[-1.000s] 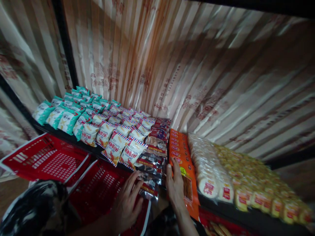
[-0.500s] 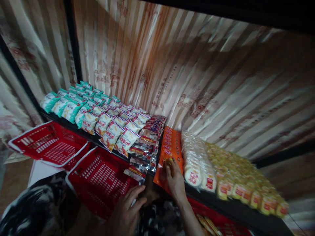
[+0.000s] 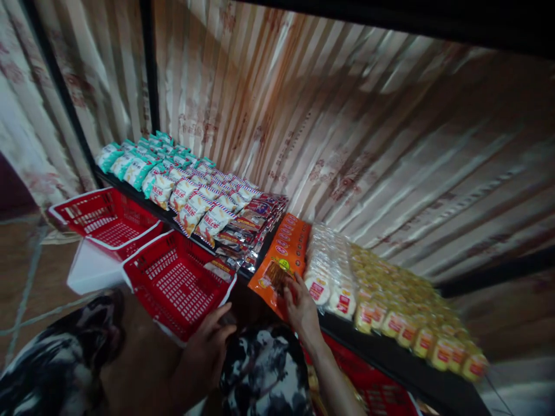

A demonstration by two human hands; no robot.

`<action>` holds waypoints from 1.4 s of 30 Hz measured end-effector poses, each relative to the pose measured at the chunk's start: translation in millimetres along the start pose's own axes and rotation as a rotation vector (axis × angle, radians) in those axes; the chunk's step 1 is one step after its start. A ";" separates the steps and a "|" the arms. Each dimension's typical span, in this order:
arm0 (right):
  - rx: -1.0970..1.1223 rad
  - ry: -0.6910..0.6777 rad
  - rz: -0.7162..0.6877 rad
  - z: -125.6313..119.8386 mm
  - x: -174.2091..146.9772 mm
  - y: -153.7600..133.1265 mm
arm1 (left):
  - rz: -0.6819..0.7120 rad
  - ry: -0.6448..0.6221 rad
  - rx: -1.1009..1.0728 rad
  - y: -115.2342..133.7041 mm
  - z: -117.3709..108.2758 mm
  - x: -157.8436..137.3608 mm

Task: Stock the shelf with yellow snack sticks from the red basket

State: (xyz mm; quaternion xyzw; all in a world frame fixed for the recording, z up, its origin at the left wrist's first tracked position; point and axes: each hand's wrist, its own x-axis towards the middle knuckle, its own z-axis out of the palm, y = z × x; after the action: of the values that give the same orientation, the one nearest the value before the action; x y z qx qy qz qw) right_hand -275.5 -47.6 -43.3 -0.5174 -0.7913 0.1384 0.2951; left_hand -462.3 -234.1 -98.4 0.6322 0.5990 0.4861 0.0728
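Note:
My right hand (image 3: 301, 306) touches the front of an orange snack packet (image 3: 277, 271) with a picture of brown strips on it. Its fingers are bent and a little apart, not wrapped round the packet. Low in the middle, my left hand (image 3: 210, 341) hovers beside the near corner of a red plastic basket (image 3: 173, 315). The left fingers are stretched out and apart, with nothing visible in them. Dark and silver packets (image 3: 243, 234) lie in an overlapping row left of the orange ones. Clear-wrapped white round packs (image 3: 323, 283) stand just right of my right hand.
White and teal bags (image 3: 136, 170) and striped-edge bags (image 3: 212, 219) fill the shelf's left. Yellow wrapped packs (image 3: 392, 320) line its right along the black shelf edge (image 3: 377, 349). Another red basket (image 3: 102, 202) sits on a white box (image 3: 93, 268). A curtain (image 3: 355, 144) hangs behind.
The view has shifted, so shelf and baskets appear differently placed. My right hand has slid lower on the orange packet, uncovering its picture. My left hand is farther left and lower in view.

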 end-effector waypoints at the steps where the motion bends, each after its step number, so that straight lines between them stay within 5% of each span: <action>1: -0.007 -0.009 -0.016 -0.5 0.2 0.9 | 0.003 0.002 0.006 5.4 0.2 1.0; 11: -0.191 -0.208 -0.111 7.2 28.2 1.6 | 0.045 -0.076 0.043 72.1 15.7 38.9; 18: -0.247 -0.264 -0.181 14.9 41.5 4.8 | -0.027 -0.125 0.019 91.4 16.7 51.1; 26: -0.277 -0.200 -0.153 11.0 41.2 8.7 | -0.024 -0.125 0.038 96.0 34.2 66.9; 42: -0.107 -0.349 -0.160 -28.6 76.9 18.0 | -0.303 -0.151 0.201 69.4 108.4 180.2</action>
State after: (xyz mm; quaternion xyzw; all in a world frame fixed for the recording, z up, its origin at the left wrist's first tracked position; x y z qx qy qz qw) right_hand -267.1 26.9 -5.3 -0.4359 -0.8752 0.1598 0.1357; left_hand -372.9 -50.6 -12.7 0.5736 0.7257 0.3582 0.1263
